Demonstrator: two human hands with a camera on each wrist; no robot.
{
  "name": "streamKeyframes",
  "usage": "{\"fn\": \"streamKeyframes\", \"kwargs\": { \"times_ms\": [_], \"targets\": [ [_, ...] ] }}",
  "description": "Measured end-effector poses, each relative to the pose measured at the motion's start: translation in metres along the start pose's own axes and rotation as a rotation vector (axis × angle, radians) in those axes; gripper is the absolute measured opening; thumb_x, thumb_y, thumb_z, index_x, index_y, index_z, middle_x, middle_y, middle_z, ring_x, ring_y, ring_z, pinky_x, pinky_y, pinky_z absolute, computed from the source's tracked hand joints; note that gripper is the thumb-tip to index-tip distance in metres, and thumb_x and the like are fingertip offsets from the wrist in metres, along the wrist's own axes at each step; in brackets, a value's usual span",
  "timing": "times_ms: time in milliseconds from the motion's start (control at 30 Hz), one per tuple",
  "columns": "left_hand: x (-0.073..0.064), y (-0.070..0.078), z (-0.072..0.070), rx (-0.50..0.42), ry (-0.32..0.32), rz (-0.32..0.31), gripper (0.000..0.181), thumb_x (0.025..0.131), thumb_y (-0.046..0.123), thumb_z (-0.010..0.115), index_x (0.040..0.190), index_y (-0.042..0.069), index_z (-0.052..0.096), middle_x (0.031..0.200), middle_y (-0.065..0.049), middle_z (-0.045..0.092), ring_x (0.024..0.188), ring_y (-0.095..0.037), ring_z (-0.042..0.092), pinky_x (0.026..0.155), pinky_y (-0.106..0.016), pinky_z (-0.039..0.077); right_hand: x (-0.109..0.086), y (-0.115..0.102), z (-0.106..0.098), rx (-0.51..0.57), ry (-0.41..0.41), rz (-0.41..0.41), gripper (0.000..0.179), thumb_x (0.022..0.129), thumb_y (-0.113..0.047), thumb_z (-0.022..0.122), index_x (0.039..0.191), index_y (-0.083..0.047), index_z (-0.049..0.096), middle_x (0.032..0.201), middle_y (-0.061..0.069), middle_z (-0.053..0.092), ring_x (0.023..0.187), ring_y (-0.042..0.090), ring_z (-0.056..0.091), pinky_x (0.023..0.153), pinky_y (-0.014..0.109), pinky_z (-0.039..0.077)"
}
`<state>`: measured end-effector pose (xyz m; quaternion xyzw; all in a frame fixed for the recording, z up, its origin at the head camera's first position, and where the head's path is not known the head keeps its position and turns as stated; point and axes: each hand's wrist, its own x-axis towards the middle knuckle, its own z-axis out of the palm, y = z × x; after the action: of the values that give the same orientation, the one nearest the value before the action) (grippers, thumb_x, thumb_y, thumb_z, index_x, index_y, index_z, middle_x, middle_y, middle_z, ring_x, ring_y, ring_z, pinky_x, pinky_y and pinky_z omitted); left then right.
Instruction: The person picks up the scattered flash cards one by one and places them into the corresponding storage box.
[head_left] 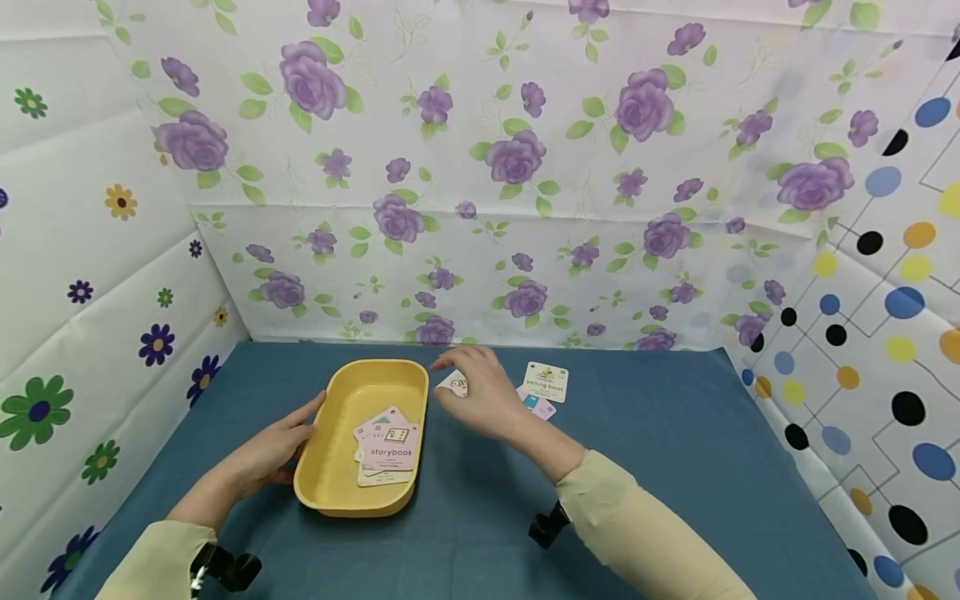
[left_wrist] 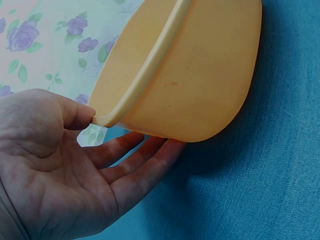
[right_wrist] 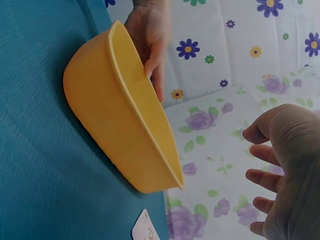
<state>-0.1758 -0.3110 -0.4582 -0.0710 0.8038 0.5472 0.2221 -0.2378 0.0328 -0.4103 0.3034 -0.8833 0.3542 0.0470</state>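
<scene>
Risk first: could knock the small card point(head_left: 454, 384) lying just beneath the right hand point(head_left: 483, 400) instead of lifting it cleanly, since it lies flat on the blue worktop point(head_left: 660, 467) with little edge to catch. Could also nudge the two other cards just right of that hand, the "sailing boat" card point(head_left: 546, 382) and the pink-and-blue one point(head_left: 540, 406) partly hidden behind the wrist. Could tip the yellow tray point(head_left: 341, 450) if the left hand point(head_left: 273, 450) presses its rim too hard.

Right hand: fingers loosely spread and curved, hovering, holding nothing visible. Left hand: thumb on the tray's rim point(left_wrist: 107, 117), straight fingers laid along its outer wall, steadying rather than gripping.

Tray: smooth, oblong, rounded corners, sitting just left of the right hand. Holds a few overlapping cards, the top one pink and reading "storybook" point(head_left: 390, 446).
</scene>
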Motion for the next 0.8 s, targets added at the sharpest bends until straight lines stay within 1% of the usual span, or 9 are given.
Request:
{"fn": "streamKeyframes", "kwargs": {
  "times_ms": [100,333,533,633,800],
  "targets": [
    [0.000,0.000,0.000,0.004,0.002,-0.002,0.063,0.113,0.029,0.035,0.165,0.035,0.000,0.163,-0.031,0.017,0.111,-0.033,0.064,0.078,-0.050,0.057,-0.003,0.003,-0.003,0.005,0.009,0.007,0.029,0.099,-0.031,0.065,0.128,-0.024,0.067,0.141,-0.003,0.055,0.145,0.025,0.033,0.114,0.053,0.030],
    [0.002,-0.001,0.000,0.005,0.008,0.007,0.064,0.113,0.028,0.035,0.165,0.034,-0.001,0.160,-0.032,0.023,0.107,-0.032,0.065,0.076,-0.050,0.056,-0.012,0.010,-0.008,-0.007,0.022,0.029,0.029,0.099,-0.027,0.067,0.127,-0.021,0.067,0.135,-0.001,0.059,0.147,0.029,0.031,0.115,0.055,0.030],
    [0.002,-0.001,0.001,0.009,0.014,0.004,0.064,0.113,0.028,0.035,0.165,0.034,-0.001,0.159,-0.032,0.025,0.106,-0.031,0.065,0.076,-0.050,0.056,-0.018,0.021,-0.012,-0.019,0.044,0.042,0.029,0.098,-0.025,0.069,0.126,-0.020,0.068,0.136,-0.001,0.059,0.142,0.027,0.036,0.112,0.052,0.034],
    [0.001,-0.001,0.001,0.003,0.012,0.003,0.064,0.113,0.028,0.036,0.165,0.035,0.000,0.157,-0.031,0.028,0.105,-0.031,0.066,0.076,-0.049,0.056,-0.021,0.026,-0.015,-0.018,0.049,0.056,0.029,0.098,-0.025,0.069,0.127,-0.020,0.067,0.137,-0.002,0.059,0.142,0.027,0.037,0.112,0.052,0.034],
    [0.001,0.000,0.000,-0.011,0.008,0.003,0.064,0.113,0.028,0.036,0.166,0.035,0.000,0.157,-0.031,0.029,0.105,-0.030,0.066,0.076,-0.049,0.057,-0.025,0.034,-0.022,-0.025,0.059,0.075,0.029,0.099,-0.026,0.068,0.128,-0.022,0.067,0.137,-0.003,0.058,0.142,0.026,0.036,0.112,0.053,0.033]
  ]
}}
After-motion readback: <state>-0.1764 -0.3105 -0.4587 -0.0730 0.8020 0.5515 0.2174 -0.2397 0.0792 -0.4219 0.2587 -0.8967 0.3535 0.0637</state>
